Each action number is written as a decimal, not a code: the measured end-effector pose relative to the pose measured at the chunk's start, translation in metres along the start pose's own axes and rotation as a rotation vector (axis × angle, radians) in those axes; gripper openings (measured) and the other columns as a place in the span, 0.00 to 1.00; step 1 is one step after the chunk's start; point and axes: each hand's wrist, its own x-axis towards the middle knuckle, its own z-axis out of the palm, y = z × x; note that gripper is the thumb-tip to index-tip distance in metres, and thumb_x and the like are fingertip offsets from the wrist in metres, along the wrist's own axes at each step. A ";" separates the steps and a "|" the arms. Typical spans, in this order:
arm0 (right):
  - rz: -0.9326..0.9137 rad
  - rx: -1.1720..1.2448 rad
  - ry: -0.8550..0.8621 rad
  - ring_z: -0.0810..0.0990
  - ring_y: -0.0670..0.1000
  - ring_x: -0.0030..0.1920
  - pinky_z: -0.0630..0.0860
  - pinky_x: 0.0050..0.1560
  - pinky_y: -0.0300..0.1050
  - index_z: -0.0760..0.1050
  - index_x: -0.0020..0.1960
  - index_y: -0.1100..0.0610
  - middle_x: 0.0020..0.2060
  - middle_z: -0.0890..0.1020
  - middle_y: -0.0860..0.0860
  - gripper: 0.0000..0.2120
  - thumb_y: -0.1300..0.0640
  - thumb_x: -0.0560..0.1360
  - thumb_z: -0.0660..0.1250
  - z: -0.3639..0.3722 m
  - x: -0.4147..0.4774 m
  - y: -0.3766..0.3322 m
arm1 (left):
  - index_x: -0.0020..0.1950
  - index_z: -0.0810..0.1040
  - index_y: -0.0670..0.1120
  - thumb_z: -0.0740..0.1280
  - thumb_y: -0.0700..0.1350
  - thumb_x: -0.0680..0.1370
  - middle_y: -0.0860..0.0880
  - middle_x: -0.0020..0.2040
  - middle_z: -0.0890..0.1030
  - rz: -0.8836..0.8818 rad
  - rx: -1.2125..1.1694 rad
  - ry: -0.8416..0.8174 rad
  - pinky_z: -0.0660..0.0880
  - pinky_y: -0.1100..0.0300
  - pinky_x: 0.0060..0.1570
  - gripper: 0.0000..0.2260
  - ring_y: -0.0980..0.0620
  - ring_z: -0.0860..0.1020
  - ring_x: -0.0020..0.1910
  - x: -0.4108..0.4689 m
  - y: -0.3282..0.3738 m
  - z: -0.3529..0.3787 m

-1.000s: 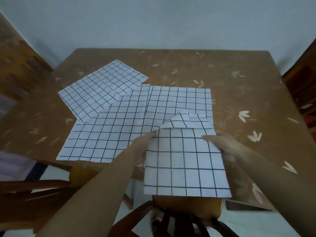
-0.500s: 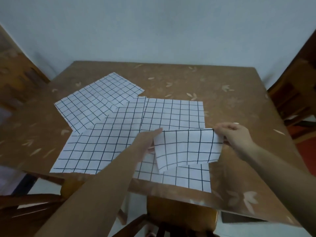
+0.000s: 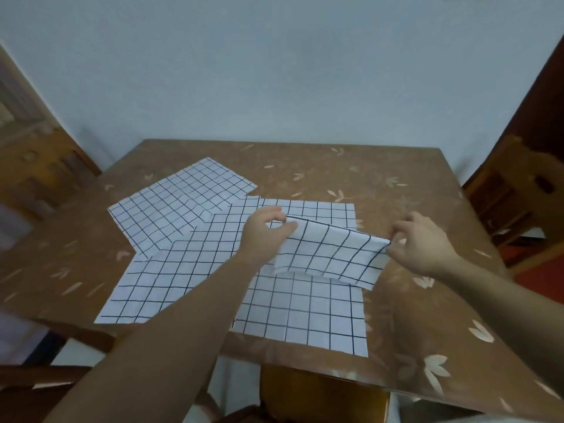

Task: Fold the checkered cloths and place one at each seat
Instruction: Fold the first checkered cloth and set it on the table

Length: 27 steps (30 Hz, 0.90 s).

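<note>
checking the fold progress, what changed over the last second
Both hands, left hand and right hand, kept their pinch and carried the near cloth off the table edge, folded over and lifted. The flat cloths on the table stayed put.

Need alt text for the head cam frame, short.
Two bare hands hold a half-folded checkered cloth above a brown leaf-patterned table, the left hand and right hand each pinching one end of its folded edge. Three more checkered cloths lie flat and overlapping beneath.
</note>
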 end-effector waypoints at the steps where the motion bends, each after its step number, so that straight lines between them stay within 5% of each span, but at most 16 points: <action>1: -0.051 -0.021 -0.060 0.73 0.56 0.59 0.71 0.57 0.53 0.77 0.52 0.48 0.54 0.75 0.50 0.11 0.49 0.70 0.70 0.000 0.000 -0.004 | 0.39 0.79 0.43 0.74 0.43 0.73 0.55 0.53 0.79 0.029 0.013 -0.033 0.65 0.65 0.57 0.06 0.59 0.75 0.54 -0.002 0.007 0.003; 5: -0.223 0.239 -0.219 0.76 0.46 0.61 0.71 0.63 0.48 0.73 0.65 0.48 0.58 0.79 0.43 0.26 0.40 0.70 0.71 0.006 0.000 -0.046 | 0.36 0.80 0.49 0.75 0.41 0.71 0.56 0.35 0.81 0.072 -0.008 -0.210 0.72 0.69 0.41 0.06 0.64 0.77 0.34 -0.005 0.025 0.017; 8: -0.295 0.429 -0.192 0.71 0.43 0.36 0.69 0.41 0.43 0.76 0.43 0.58 0.33 0.73 0.45 0.13 0.48 0.74 0.70 0.010 0.002 -0.075 | 0.40 0.82 0.46 0.75 0.42 0.72 0.53 0.34 0.81 0.114 0.023 -0.295 0.72 0.68 0.37 0.03 0.61 0.77 0.32 -0.004 0.032 0.018; 10: -0.297 0.529 -0.196 0.60 0.46 0.29 0.59 0.32 0.44 0.67 0.34 0.64 0.28 0.62 0.49 0.19 0.53 0.75 0.69 0.004 0.003 -0.081 | 0.43 0.79 0.49 0.76 0.45 0.70 0.52 0.35 0.82 0.125 0.046 -0.274 0.71 0.68 0.37 0.08 0.61 0.75 0.31 -0.001 0.033 0.012; 14: -0.229 0.773 -0.276 0.62 0.52 0.34 0.60 0.39 0.45 0.63 0.33 0.66 0.30 0.62 0.52 0.23 0.52 0.74 0.70 -0.007 0.010 -0.062 | 0.53 0.81 0.53 0.77 0.49 0.69 0.51 0.42 0.85 -0.036 0.176 -0.441 0.77 0.63 0.44 0.14 0.55 0.83 0.39 0.005 0.028 -0.011; 17: -0.125 0.940 -0.293 0.75 0.53 0.40 0.74 0.48 0.54 0.75 0.45 0.71 0.38 0.78 0.61 0.24 0.48 0.72 0.71 -0.014 0.013 -0.043 | 0.39 0.84 0.46 0.75 0.48 0.72 0.51 0.35 0.83 -0.132 0.275 -0.552 0.78 0.62 0.37 0.06 0.52 0.81 0.35 0.007 0.013 -0.023; 19: -0.069 0.969 -0.286 0.80 0.57 0.44 0.77 0.56 0.62 0.79 0.50 0.69 0.48 0.82 0.67 0.15 0.55 0.75 0.70 -0.012 0.013 -0.031 | 0.37 0.83 0.45 0.75 0.45 0.72 0.52 0.34 0.83 -0.175 0.194 -0.537 0.79 0.62 0.39 0.06 0.54 0.80 0.35 0.007 0.005 -0.023; 22: -0.015 0.935 -0.305 0.82 0.57 0.45 0.77 0.58 0.62 0.83 0.50 0.63 0.48 0.84 0.65 0.07 0.61 0.74 0.72 -0.007 0.012 -0.023 | 0.46 0.83 0.44 0.73 0.39 0.74 0.51 0.40 0.86 -0.231 -0.062 -0.504 0.79 0.63 0.40 0.03 0.53 0.84 0.41 0.006 0.002 -0.017; 25: 0.079 1.093 -0.281 0.83 0.56 0.46 0.76 0.60 0.59 0.84 0.49 0.57 0.47 0.86 0.57 0.06 0.63 0.74 0.70 -0.004 0.014 -0.024 | 0.59 0.78 0.38 0.73 0.42 0.74 0.43 0.54 0.84 -0.342 -0.467 -0.408 0.80 0.50 0.55 0.15 0.45 0.82 0.54 0.006 -0.003 -0.006; 27: 0.137 1.180 -0.273 0.82 0.57 0.47 0.75 0.61 0.59 0.84 0.50 0.56 0.48 0.86 0.58 0.06 0.62 0.74 0.70 -0.003 0.014 -0.024 | 0.73 0.64 0.39 0.79 0.54 0.65 0.39 0.66 0.76 -0.411 -0.498 -0.326 0.72 0.41 0.64 0.44 0.41 0.75 0.65 0.005 -0.008 0.004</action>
